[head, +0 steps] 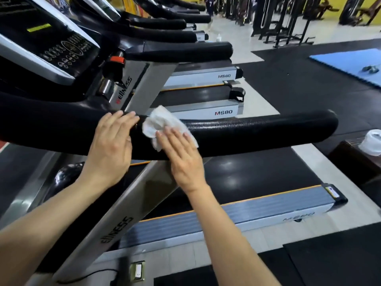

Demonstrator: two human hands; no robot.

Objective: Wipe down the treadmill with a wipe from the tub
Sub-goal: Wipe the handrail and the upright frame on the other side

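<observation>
I am pressing the wipe (162, 124) flat-fingered with my right hand (181, 155) onto the treadmill (226, 215) handrail (257, 133), near its middle; my left hand (111, 145) is resting open beside it. The rail's far end, console (51, 44) and deck are, I judge, remaining; the tub (373, 143) is sitting at the right edge.

Yellow walls (334, 3), black floor mats (288, 83)

both hands (111, 149) flat, fingers (123, 118) straight
</observation>
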